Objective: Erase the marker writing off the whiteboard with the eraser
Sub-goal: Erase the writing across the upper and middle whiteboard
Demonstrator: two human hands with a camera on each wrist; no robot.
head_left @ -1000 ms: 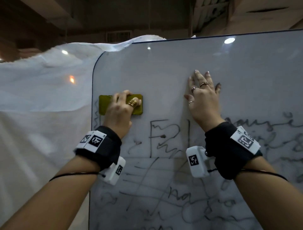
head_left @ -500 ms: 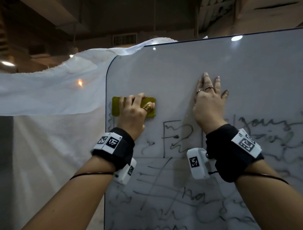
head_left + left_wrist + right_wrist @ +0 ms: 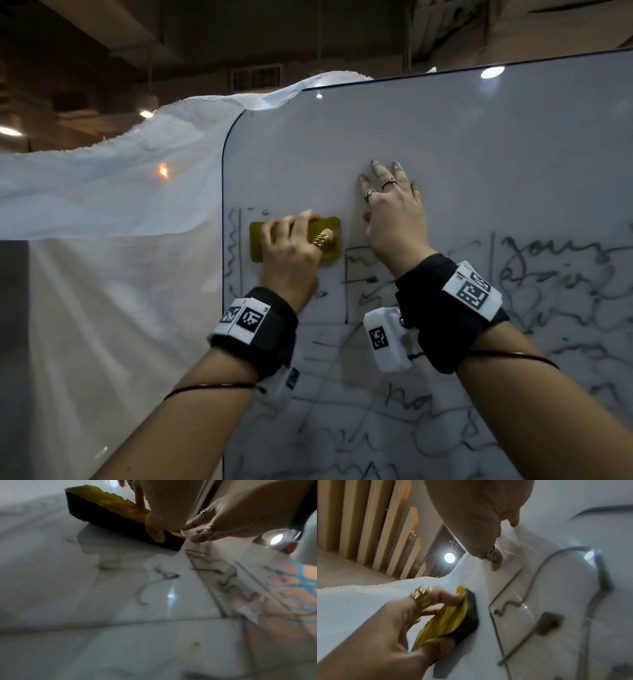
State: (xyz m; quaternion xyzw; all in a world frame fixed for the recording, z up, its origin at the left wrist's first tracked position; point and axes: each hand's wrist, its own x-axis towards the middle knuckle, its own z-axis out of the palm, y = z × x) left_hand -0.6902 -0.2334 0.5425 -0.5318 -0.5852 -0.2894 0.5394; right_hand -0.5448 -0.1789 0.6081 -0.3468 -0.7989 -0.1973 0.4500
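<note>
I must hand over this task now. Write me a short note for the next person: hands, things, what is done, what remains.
Left hand grips the yellow eraser, pressed on the whiteboard near its left edge.
Right hand lies flat and open on the board, right of the eraser.
Done: the upper part of the board looks clean.
Left: marker writing covers the middle and lower board, also a squiggle left of the eraser.
</note>
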